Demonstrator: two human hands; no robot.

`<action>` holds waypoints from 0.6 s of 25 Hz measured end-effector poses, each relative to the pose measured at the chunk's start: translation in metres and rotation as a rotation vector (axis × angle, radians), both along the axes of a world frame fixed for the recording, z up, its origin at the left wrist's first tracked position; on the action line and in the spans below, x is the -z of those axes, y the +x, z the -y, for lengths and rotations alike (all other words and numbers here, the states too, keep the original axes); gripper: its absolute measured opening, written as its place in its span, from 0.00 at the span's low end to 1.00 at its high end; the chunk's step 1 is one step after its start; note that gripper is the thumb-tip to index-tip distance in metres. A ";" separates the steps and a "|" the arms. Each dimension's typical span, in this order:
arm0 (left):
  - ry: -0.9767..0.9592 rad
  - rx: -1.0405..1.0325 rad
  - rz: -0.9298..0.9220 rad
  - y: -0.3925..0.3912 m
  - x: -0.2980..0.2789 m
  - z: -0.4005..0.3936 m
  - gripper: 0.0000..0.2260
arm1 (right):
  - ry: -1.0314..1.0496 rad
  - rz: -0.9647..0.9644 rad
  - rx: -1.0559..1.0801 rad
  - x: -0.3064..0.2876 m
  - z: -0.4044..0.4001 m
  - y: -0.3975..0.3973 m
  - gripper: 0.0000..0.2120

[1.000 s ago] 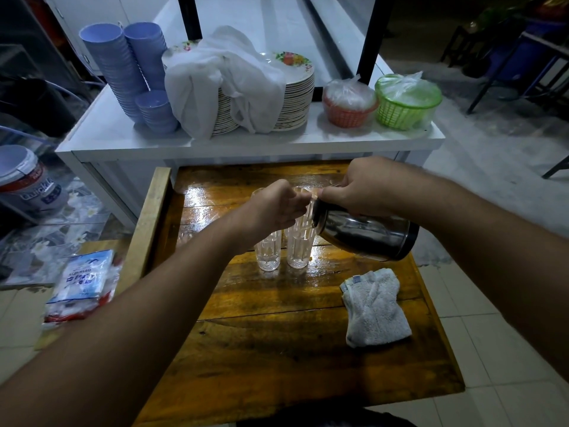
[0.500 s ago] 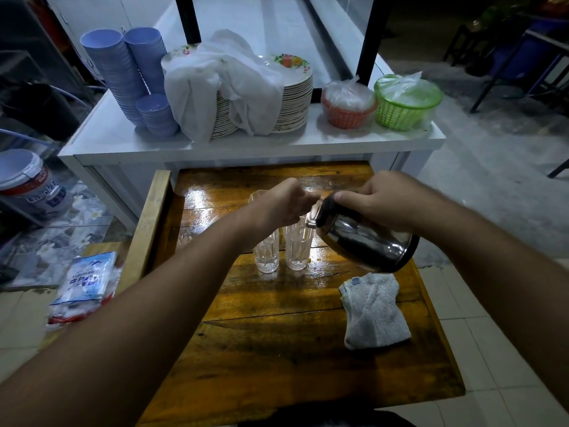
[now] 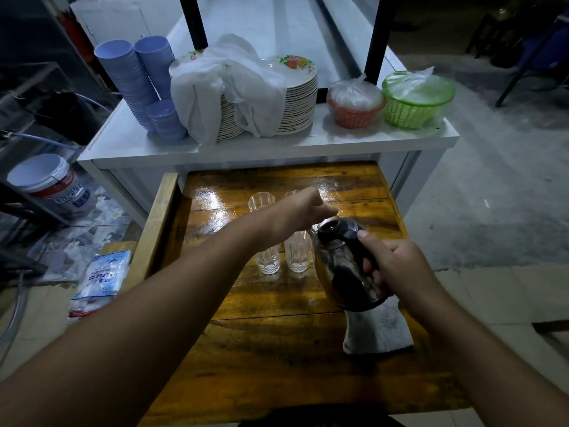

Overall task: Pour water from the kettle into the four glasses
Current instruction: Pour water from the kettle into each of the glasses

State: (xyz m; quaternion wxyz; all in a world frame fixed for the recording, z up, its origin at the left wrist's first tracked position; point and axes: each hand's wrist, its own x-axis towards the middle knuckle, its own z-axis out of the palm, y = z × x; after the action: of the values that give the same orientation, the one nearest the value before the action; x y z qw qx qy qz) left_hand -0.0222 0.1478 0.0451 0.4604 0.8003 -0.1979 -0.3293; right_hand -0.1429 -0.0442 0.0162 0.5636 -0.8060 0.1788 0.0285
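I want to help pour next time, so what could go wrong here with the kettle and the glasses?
1. The left hand reaches over the glasses right beside the kettle; a bump might tip one.
2. The wooden table looks shiny and perhaps wet near the glasses, so they could slide.
3. Only the right hand grips the kettle's handle, close to the cloth; water could spill if it slips.

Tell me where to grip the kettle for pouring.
Grip the kettle by its black handle, coming from its right side, as the right hand does now. The handle faces away from the glasses, leaving the spout aimed at them.
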 end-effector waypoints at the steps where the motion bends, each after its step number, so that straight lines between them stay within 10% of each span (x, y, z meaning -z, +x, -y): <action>1: 0.033 0.021 0.031 -0.001 -0.001 0.002 0.42 | 0.050 -0.002 0.018 0.003 -0.002 -0.004 0.26; 15: 0.222 0.051 0.124 0.053 -0.036 0.031 0.18 | 0.128 -0.031 -0.012 -0.036 0.004 0.053 0.28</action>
State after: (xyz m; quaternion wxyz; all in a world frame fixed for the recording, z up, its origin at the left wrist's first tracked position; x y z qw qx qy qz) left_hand 0.0306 0.1168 0.0809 0.3473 0.8598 -0.2085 -0.3108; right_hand -0.0895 -0.0481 0.0526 0.6110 -0.7688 0.1803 0.0558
